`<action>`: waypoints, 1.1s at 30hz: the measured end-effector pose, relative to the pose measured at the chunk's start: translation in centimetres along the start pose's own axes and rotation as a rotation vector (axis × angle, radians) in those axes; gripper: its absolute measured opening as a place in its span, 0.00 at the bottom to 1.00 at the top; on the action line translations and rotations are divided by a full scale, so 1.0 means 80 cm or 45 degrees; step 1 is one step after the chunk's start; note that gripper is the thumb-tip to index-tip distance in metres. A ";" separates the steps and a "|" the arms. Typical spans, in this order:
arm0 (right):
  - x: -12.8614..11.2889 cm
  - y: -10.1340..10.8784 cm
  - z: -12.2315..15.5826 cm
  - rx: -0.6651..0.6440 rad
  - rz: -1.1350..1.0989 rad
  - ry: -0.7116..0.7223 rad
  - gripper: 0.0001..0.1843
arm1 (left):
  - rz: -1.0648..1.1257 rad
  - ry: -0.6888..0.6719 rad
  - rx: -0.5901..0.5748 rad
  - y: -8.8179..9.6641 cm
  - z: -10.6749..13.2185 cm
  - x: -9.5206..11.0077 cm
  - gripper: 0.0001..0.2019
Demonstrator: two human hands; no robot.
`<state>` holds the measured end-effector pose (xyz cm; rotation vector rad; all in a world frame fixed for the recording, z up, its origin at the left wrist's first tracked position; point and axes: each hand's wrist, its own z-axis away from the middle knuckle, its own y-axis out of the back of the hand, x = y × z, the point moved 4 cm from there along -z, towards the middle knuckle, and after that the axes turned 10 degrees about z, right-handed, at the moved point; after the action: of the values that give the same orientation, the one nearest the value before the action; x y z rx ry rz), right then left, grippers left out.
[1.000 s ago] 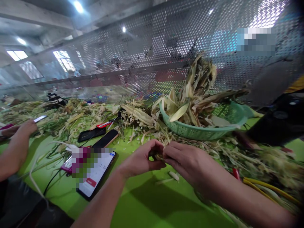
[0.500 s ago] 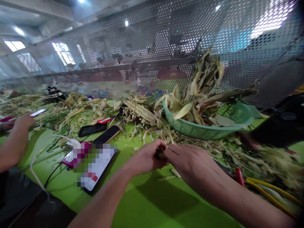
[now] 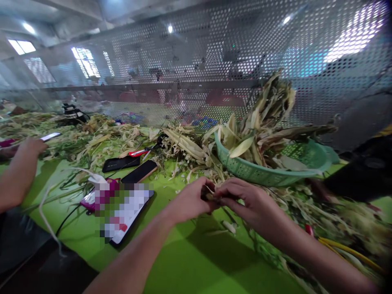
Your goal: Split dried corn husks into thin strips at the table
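The left hand (image 3: 196,199) and right hand (image 3: 248,199) are together pinching a small, brownish, dry-looking piece (image 3: 209,195) above the smooth, bright-green desk (image 3: 180,261); an oval, light-green, perforated plastic basket (image 3: 260,174) of pale, dried husks (image 3: 244,148) is standing beyond.

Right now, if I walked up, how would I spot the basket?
Find the bright green table and the holed metal screen behind it. Before that screen, beyond the right hand, sits the basket. It is a paler, bluish green than the table, and tall dry leaves rise from it, while loose scraps lie around it.
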<state>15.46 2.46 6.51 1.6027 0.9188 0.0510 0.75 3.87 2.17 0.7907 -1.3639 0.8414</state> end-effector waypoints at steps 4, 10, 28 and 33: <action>0.000 -0.001 -0.001 0.015 -0.022 -0.035 0.06 | -0.076 -0.040 0.035 0.001 0.001 0.000 0.16; 0.001 -0.010 0.000 0.078 -0.095 -0.121 0.04 | -0.174 -0.089 0.056 -0.001 0.000 -0.003 0.17; 0.035 -0.030 -0.003 -0.164 -1.058 -0.589 0.19 | 0.302 -0.009 -0.045 -0.002 0.003 0.014 0.27; 0.036 -0.031 -0.002 -0.202 -1.076 -0.597 0.18 | 0.249 -0.017 -0.041 -0.001 0.001 0.009 0.27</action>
<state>16.08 4.16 3.16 0.9168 1.1068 -0.7868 0.81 3.83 2.91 0.6457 -1.4801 0.9650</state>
